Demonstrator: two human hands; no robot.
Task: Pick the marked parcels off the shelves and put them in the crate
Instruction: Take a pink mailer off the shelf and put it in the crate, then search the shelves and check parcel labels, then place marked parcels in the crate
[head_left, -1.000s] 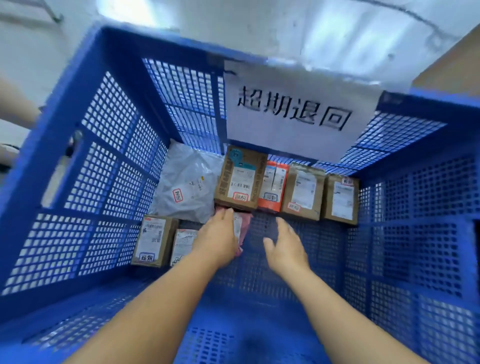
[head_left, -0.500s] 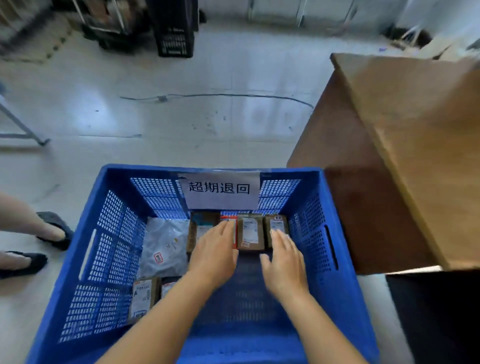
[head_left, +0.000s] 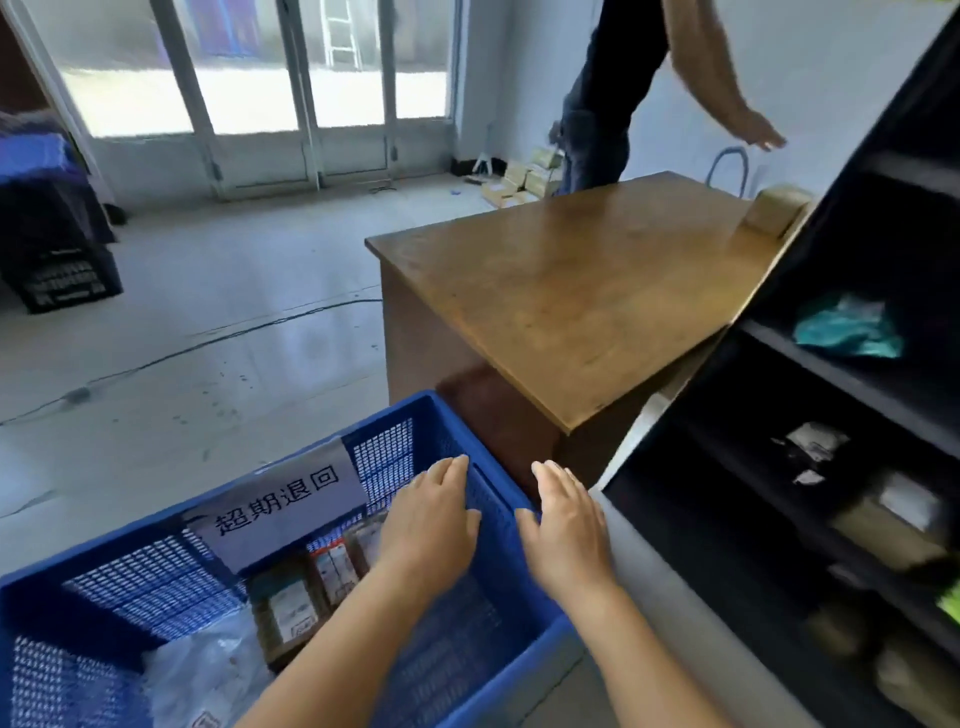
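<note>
The blue mesh crate fills the lower left, with a white paper sign on its far wall. Inside lie small brown boxes, a red-edged parcel and a grey plastic mailer. My left hand hovers flat over the crate's right end, empty, fingers together and extended. My right hand is just outside the crate's right rim, also flat and empty. Dark shelves on the right hold parcels, among them a brown box with a white label and a teal bag.
A brown wooden desk stands behind the crate, with a small cardboard box at its far corner. Another person stands beyond the desk, arm out. A black crate sits far left. A cable runs across the floor.
The view has lifted from inside the crate up to the room and turned right toward the shelves. Both hands have come out of the crate's bottom and shifted to its right rim, holding nothing.
</note>
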